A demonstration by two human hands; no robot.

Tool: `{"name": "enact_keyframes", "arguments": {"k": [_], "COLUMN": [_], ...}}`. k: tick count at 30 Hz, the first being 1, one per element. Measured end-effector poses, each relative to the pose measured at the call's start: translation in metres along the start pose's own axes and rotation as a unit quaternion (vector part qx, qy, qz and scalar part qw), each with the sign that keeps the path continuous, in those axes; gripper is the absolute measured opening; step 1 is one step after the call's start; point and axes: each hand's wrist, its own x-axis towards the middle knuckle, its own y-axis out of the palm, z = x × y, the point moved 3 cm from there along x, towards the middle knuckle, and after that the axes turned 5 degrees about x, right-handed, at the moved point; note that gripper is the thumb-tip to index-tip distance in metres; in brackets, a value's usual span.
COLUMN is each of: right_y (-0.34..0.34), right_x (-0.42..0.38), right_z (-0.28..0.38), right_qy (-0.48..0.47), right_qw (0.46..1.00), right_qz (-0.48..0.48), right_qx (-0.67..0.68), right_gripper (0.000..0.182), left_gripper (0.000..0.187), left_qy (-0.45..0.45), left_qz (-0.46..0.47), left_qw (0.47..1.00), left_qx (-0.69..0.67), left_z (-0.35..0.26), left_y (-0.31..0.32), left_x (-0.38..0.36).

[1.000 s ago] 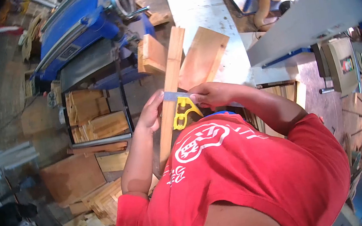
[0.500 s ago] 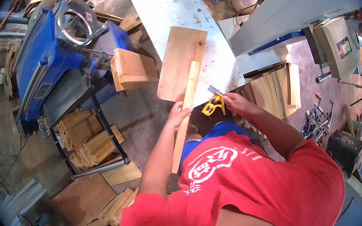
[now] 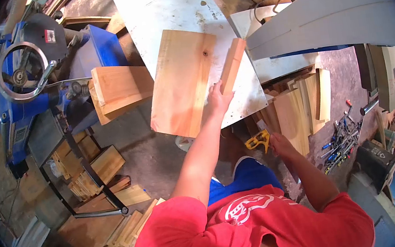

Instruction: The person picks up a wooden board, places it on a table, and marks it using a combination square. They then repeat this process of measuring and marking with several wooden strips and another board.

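My left hand (image 3: 219, 100) is closed around the near end of a narrow wooden strip (image 3: 234, 65), over the right part of a white tabletop (image 3: 173, 5). To the left of the strip lies a wide wooden board (image 3: 179, 78) with a dark knot near its right edge; its near end overhangs the table. Lower right, close to my blue shorts, my right hand (image 3: 282, 145) grips a combination square with a yellow head (image 3: 258, 140). Most of the square's blade is hidden or hard to make out.
A blue machine with a handwheel (image 3: 22, 71) stands at left, beside stacked boards (image 3: 121, 86). A large grey machine panel (image 3: 327, 13) juts in from the right. Upright planks (image 3: 290, 112) stand below it, and several clamps (image 3: 342, 138) lie on the floor.
My left hand has carried the strip forward and right, off the board's edge to beside it. My right hand has drawn the combination square away from the table's edge. The view has shifted.
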Motion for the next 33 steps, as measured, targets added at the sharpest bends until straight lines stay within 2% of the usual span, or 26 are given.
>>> {"name": "enact_keyframes", "arguments": {"k": [2,4,5,6,8,9,10,11,12,13,14,15,16,17,18,19,21,22,23,24,26,27,29,30,32,33], "right_y": [-0.002,-0.001,-0.002,0.001,0.005,0.007,0.011,0.015,0.021,0.026,0.031,0.037,0.044,0.050,0.056,0.063,0.079,0.086,0.092,0.097,0.107,0.113,0.121,0.125,0.136,0.144], "right_x": [-0.001,0.002,0.004,0.004,0.013,0.021,0.027,0.030,0.032,0.037,0.043,0.048,0.052,0.054,0.056,0.058,0.057,0.058,0.060,0.062,0.060,0.057,0.054,0.053,0.048,0.046], "right_z": [0.001,-0.002,-0.002,0.007,0.019,0.022,0.026,0.033,0.044,0.053,0.058,0.063,0.066,0.068,0.073,0.077,0.085,0.086,0.086,0.085,0.086,0.090,0.096,0.097,0.101,0.106], "right_qy": [0.005,-0.006,-0.005,-0.008,-0.014,-0.044,-0.074,-0.074,-0.083,-0.093,-0.092,-0.101,-0.109,-0.105,-0.102,-0.099,-0.079,-0.062,-0.059,-0.069,-0.074,-0.076,-0.075,-0.072,-0.067,-0.053], "right_qw": [1.000,0.999,0.999,0.998,0.998,0.997,0.995,0.995,0.993,0.992,0.992,0.990,0.989,0.989,0.988,0.988,0.989,0.990,0.990,0.987,0.982,0.981,0.979,0.978,0.975,0.974], "right_qz": [-0.001,0.016,0.019,0.024,0.031,0.029,0.026,0.029,0.041,0.053,0.056,0.067,0.079,0.083,0.096,0.108,0.115,0.119,0.121,0.134,0.148,0.151,0.153,0.164,0.180,0.195], "right_qx": [-0.020,-0.052,-0.050,-0.050,-0.048,-0.058,-0.068,-0.066,-0.067,-0.068,-0.069,-0.067,-0.064,-0.067,-0.059,-0.052,-0.044,-0.034,-0.037,-0.059,-0.085,-0.096,-0.110,-0.107,-0.107,-0.102], "right_gripper": [0.029,0.029,0.029,0.029,0.029,0.029,0.030,0.030,0.029,0.029,0.029,0.029,0.028,0.028,0.028,0.028,0.028,0.028,0.028,0.029,0.029,0.030,0.030,0.030,0.031,0.031], "left_gripper": [0.076,0.063,0.051,0.051,0.047,0.046,0.050,0.060,0.070,0.078,0.088,0.092,0.092,0.095,0.099,0.098,0.088,0.073,0.067,0.068,0.064,0.064,0.058,0.058,0.053,0.050], "left_qy": [0.005,0.014,0.032,0.031,0.107,0.128,0.107,0.068,0.035,-0.100,-0.223,-0.281,-0.285,-0.312,-0.330,-0.409,-0.453,-0.532,-0.432,-0.506,-0.401,-0.403,-0.335,-0.339,-0.307,-0.320], "left_qz": [-0.001,-0.047,-0.068,-0.068,-0.086,-0.127,-0.169,-0.196,-0.269,-0.276,-0.204,-0.185,-0.185,-0.248,-0.307,-0.301,-0.187,-0.062,-0.076,-0.084,-0.131,-0.132,-0.195,-0.195,-0.207,-0.181], "left_qw": [1.000,0.996,0.995,0.995,0.990,0.977,0.972,0.967,0.940,0.924,0.926,0.914,0.912,0.914,0.889,0.834,0.797,0.754,0.764,0.770,0.786,0.783,0.809,0.806,0.767,0.771], "left_qx": [0.001,0.069,0.060,0.063,0.030,0.115,0.120,0.150,0.206,0.244,0.224,0.228,0.229,0.077,-0.079,-0.214,-0.353,-0.381,-0.473,-0.380,-0.452,-0.454,-0.442,-0.444,-0.524,-0.520], "left_z": [-0.013,-0.016,-0.018,-0.021,-0.030,-0.023,-0.011,0.014,0.060,0.087,0.107,0.135,0.164,0.196,0.215,0.185,0.234,0.210,0.191,0.181,0.197,0.188,0.151,0.149,0.148,0.148], "left_y": [-0.009,-0.011,-0.012,-0.019,-0.050,-0.071,-0.093,-0.114,-0.122,-0.139,-0.157,-0.162,-0.159,-0.153,-0.151,-0.151,-0.111,-0.108,-0.092,-0.099,-0.085,-0.089,-0.118,-0.123,-0.140,-0.153], "left_x": [0.008,0.010,0.004,-0.005,-0.023,-0.025,-0.026,-0.025,-0.024,-0.027,-0.029,-0.033,-0.040,-0.053,-0.065,-0.080,-0.102,-0.114,-0.114,-0.114,-0.113,-0.115,-0.113,-0.115,-0.118,-0.120]}}
